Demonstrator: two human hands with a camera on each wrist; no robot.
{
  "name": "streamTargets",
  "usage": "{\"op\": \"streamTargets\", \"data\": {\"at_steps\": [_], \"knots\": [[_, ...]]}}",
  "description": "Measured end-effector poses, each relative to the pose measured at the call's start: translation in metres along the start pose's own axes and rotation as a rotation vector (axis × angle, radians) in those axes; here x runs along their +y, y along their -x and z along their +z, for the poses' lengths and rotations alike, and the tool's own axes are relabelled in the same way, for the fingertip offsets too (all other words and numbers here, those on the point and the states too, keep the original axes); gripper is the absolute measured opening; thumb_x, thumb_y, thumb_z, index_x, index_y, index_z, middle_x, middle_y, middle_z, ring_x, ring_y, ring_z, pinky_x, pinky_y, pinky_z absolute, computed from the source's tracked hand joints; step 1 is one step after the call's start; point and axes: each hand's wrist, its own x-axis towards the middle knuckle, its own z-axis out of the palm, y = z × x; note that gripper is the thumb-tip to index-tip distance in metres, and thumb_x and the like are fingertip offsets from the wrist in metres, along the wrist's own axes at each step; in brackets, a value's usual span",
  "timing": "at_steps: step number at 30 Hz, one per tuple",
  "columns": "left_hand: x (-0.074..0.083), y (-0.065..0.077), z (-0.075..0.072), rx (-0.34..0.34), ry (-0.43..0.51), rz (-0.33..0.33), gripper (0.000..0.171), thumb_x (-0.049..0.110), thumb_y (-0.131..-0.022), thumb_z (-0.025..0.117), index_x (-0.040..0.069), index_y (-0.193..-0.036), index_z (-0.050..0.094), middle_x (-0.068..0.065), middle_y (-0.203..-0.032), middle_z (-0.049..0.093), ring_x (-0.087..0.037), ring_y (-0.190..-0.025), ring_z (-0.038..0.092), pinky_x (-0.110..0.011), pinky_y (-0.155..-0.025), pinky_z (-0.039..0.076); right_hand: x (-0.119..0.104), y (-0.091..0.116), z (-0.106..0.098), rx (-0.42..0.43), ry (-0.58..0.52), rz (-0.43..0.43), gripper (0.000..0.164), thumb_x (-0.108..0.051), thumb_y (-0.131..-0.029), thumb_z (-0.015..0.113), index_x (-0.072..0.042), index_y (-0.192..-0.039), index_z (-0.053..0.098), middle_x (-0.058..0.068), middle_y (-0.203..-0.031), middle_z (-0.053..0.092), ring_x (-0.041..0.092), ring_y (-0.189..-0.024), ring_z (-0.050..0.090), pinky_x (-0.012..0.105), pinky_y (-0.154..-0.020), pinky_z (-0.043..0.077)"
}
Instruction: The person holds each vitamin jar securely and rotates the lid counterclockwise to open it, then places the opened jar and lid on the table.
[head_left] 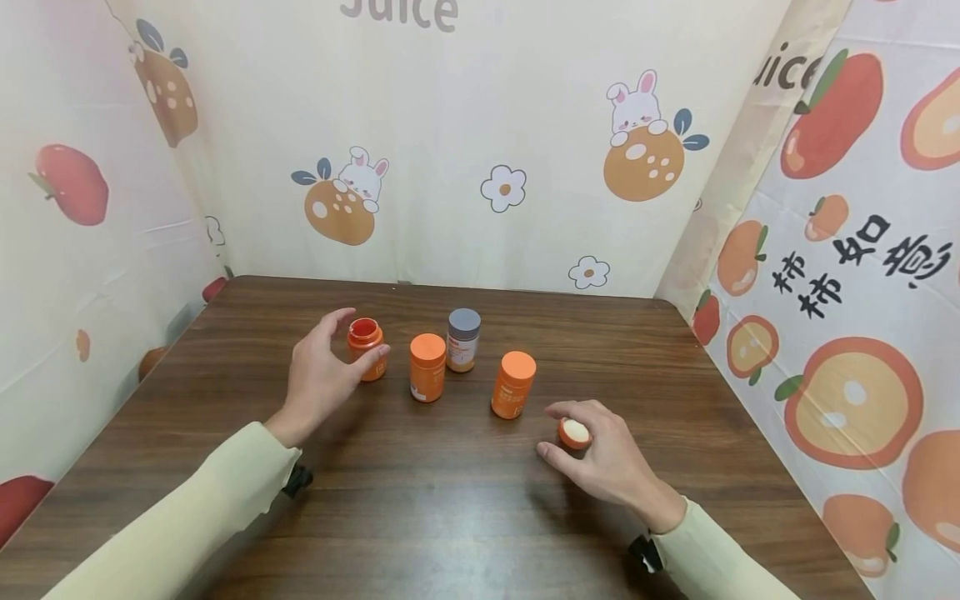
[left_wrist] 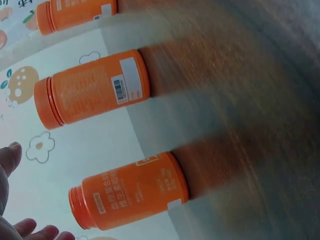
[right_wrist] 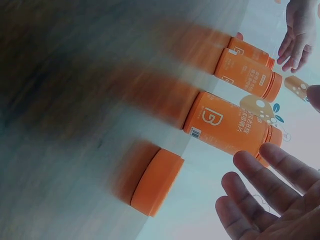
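Note:
My left hand (head_left: 318, 379) is by an uncapped orange bottle (head_left: 363, 343), thumb and fingers spread to either side of its neck. In the left wrist view, fingertips stand apart from this bottle (left_wrist: 132, 192). Over on the right, an orange cap (head_left: 575, 434) lies with its pale inside up on the table. My right hand (head_left: 609, 458) hovers around the cap with thumb and fingers apart. From the right wrist view, its straight fingers (right_wrist: 267, 180) do not touch the cap (right_wrist: 157, 182).
Between the hands stand two capped orange bottles, one nearer the left (head_left: 427, 375) and one nearer the right (head_left: 513, 387). Behind them is a grey-lidded bottle (head_left: 462, 340). A printed curtain (head_left: 450, 225) borders the dark wooden table (head_left: 420, 517) at the back and sides.

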Motion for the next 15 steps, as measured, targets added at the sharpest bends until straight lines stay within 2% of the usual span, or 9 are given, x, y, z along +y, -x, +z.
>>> {"op": "streamTargets", "data": {"at_steps": [7,15], "knots": [[0.006,0.008,0.002,0.036,0.041,0.066,0.069,0.034,-0.083,0.088,0.004,-0.137,0.058,-0.015,-0.128,0.067,-0.036,-0.120,0.061,-0.056,-0.099,0.048,-0.002,0.000,0.001,0.008,-0.007,-0.015,0.045,-0.043,-0.083,0.083,-0.026,-0.124,0.071,-0.008,-0.119,0.070,0.011,-0.113,0.061,0.048,-0.093,0.051],[0.011,0.016,0.004,0.025,0.082,0.074,0.069,0.030,-0.080,0.091,0.004,-0.136,0.059,-0.013,-0.127,0.068,-0.029,-0.116,0.063,-0.048,-0.088,0.051,-0.002,0.000,0.003,0.022,-0.017,-0.074,0.047,-0.040,-0.083,0.084,-0.026,-0.125,0.070,-0.012,-0.122,0.069,0.009,-0.116,0.060,0.046,-0.094,0.051]]}}
